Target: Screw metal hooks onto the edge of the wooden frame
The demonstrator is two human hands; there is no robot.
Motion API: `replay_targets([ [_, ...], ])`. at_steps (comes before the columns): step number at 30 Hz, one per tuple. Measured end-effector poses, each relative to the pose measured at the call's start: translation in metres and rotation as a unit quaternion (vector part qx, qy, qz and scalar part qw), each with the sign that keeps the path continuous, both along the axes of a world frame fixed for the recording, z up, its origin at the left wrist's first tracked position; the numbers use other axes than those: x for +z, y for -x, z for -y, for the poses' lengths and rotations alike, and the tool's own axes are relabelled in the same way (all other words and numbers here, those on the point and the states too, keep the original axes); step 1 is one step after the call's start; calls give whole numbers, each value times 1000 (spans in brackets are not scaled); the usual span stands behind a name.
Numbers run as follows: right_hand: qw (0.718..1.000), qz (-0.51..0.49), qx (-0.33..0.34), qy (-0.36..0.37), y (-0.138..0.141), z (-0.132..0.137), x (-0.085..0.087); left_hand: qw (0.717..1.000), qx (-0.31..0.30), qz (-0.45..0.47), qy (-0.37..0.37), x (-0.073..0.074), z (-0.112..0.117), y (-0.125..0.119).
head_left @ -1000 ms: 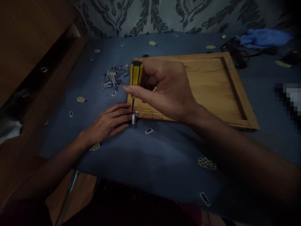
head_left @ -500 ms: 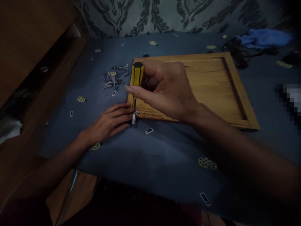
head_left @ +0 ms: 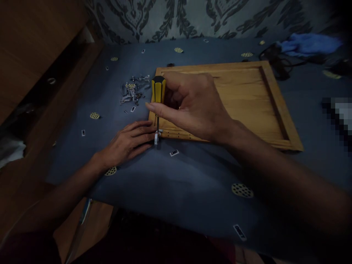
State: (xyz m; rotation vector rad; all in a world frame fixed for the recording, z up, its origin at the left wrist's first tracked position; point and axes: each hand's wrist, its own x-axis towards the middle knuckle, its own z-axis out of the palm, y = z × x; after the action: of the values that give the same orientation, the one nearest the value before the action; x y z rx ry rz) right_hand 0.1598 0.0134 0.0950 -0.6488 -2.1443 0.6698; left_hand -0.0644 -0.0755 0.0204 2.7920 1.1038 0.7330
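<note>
My right hand (head_left: 192,104) is closed round a screwdriver (head_left: 158,90) with a yellow and black handle. The screwdriver stands nearly upright, its tip down at a small metal hinge-like fitting (head_left: 156,138) on the near left corner of a wooden frame panel (head_left: 280,106). A row of small dark holes runs along the panel's near edge, right of the fitting. My left hand (head_left: 126,143) lies flat with fingers stretched out, its fingertips against the panel's corner and beside the fitting. Whether they touch the fitting I cannot tell.
A pile of metal fittings (head_left: 133,91) lies left of the panel, with a small screw (head_left: 125,111) near it. At the back right are a blue cloth (head_left: 310,44) and dark glasses or cords (head_left: 280,62). A wooden cabinet (head_left: 35,44) stands on the left.
The screwdriver's handle has tipped slightly left, and my right thumb and fingers have shifted a little with it. My left hand and the panel stay practically where they were.
</note>
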Motion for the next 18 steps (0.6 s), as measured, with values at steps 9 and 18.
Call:
replay_targets([
  [9, 988, 11, 127, 90, -8, -9, 7, 1000, -6, -5, -6, 2, 0, -1],
  [18, 982, -12, 130, 134, -5, -9, 6, 1000, -6, 0, -13, 1, 0, -1],
])
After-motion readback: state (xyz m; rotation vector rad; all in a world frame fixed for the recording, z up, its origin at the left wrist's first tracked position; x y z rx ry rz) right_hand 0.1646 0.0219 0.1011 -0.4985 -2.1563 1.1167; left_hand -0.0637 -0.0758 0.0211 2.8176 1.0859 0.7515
